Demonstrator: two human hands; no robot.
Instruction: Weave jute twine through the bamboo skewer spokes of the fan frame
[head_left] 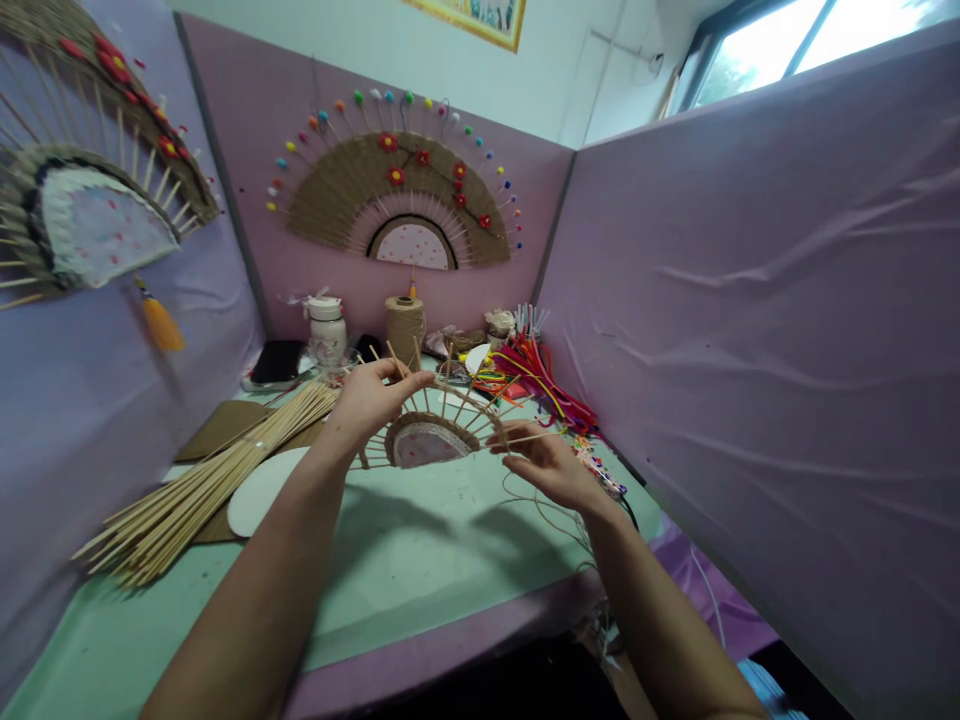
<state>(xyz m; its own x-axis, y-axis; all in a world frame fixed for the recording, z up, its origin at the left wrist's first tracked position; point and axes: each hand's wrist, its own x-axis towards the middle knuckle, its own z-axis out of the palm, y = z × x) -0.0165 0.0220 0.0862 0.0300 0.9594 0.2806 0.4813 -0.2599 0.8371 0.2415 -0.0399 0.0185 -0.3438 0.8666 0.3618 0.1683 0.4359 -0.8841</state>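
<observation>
A small half-made fan [429, 440] is held above the green table [420, 570]; it has a pale semicircular centre, a jute rim and thin wooden sticks radiating outward. My left hand [373, 397] pinches the sticks at its upper left. At the right side my right hand [546, 463] is closed on a strand of jute twine [551, 515] by the stick tips. The twine trails down in loose loops over the table's edge.
A bundle of bamboo sticks [202, 485] lies at the left over cardboard and a white cut-out [262, 490]. At the back stand a twine spool [405, 328], a white jar [327, 330], a black phone [277, 362] and coloured pipe cleaners [544, 385]. Finished fans [405, 195] hang on the purple partitions.
</observation>
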